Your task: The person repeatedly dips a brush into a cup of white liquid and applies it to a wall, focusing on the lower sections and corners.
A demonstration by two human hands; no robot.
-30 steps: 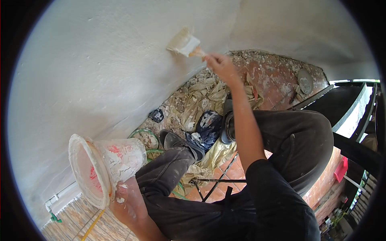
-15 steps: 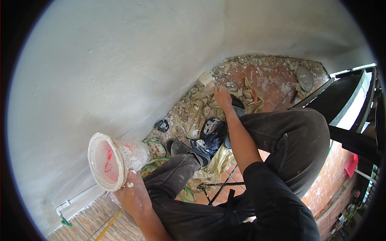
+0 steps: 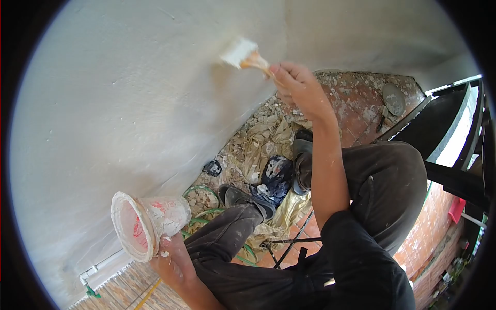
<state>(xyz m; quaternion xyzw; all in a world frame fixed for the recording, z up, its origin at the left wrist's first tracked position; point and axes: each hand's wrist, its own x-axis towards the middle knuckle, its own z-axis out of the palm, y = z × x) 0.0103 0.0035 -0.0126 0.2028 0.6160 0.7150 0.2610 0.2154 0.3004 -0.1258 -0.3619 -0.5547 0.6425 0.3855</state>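
A paintbrush (image 3: 255,61) with white-coated bristles and an orange-yellow handle is gripped in my right hand (image 3: 298,88). Its bristles overlap the pale wall (image 3: 155,77) in this view, near the corner. Low on the left, my left hand (image 3: 175,258) is wrapped around a paint-smeared plastic tub (image 3: 170,214), which is tilted with its wide mouth facing left. Red streaks show inside the tub and white paint crusts its rim. White spatters dot my left hand.
Crumpled beige sheeting (image 3: 253,144), a dark plastic bag (image 3: 276,173) and a green hose (image 3: 206,212) lie among rubble at the wall's foot. Below left is a pipe with a green tap (image 3: 92,292). A black metal frame (image 3: 449,129) stands right. My bent knees flank the middle.
My right hand has risen from low by the wall's base, bringing the brush up in front of the wall. The tub in my left hand has shifted slightly downward.
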